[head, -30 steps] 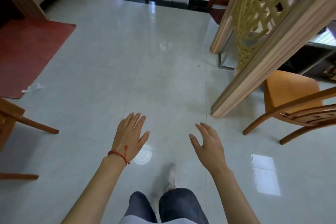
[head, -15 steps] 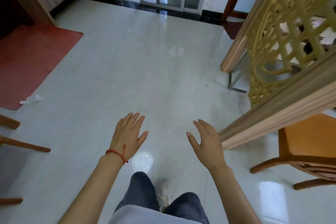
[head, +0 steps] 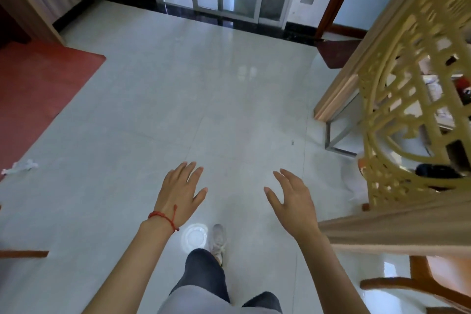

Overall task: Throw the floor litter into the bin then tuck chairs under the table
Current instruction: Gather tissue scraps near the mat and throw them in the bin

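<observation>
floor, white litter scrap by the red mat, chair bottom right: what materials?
Floor: glazed ceramic or stone tile, by the grout lines and mirror-like reflections. Litter scrap: looks like crumpled tissue or thin paper, white and wispy; too small to be sure. Chair: varnished wood, warm orange-brown with a sheen.

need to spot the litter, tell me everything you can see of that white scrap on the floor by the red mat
The white scrap is a small, crumpled, elongated piece that looks like tissue or thin paper, twisted and lumpy rather than flat. It lies on the pale glossy floor tiles at the far left of the view, right beside the edge of the red mat; whether it touches the mat is unclear. Nothing holds it: both hands are well away, and it is too small for finer detail.
</observation>
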{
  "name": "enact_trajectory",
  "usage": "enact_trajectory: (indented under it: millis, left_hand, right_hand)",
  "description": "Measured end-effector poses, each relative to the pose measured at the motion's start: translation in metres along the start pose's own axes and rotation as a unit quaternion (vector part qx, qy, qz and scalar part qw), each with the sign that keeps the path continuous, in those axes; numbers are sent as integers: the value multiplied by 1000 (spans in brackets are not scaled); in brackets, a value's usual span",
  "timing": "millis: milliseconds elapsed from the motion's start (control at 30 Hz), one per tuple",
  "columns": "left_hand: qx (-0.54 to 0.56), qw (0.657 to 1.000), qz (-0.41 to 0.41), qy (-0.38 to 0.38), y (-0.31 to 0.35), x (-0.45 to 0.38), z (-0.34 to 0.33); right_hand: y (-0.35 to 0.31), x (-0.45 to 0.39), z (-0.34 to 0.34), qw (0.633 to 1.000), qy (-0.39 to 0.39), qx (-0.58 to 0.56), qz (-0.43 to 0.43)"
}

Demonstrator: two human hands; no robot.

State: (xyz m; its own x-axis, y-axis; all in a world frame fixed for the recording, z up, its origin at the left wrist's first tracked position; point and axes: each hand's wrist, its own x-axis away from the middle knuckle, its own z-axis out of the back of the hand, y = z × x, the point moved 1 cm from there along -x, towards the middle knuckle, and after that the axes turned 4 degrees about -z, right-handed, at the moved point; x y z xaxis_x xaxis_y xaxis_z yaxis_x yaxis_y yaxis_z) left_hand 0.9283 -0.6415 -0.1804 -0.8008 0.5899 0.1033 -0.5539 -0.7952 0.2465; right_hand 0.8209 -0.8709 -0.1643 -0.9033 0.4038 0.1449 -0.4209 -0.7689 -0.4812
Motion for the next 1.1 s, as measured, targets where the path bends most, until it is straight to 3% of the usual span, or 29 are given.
enact_trajectory:
  millis: [267,667,867,1100]
  left_hand:
    - [-1,999,15,33,-55,-107,35]
    - [19,988,139,57,-116,-210,55]
    - [35,959,266,93,-151,-252,73]
    - [37,905,408,110,-175,-266,83]
  right_hand:
    - [-49,-126,-2,999,-5,-6,35]
    - [-108,-297,-15,986,-90,9,137]
    - [-164,-398,-23,955,-167,24,245]
    - [-243,-471,-44,883,-250,53,395]
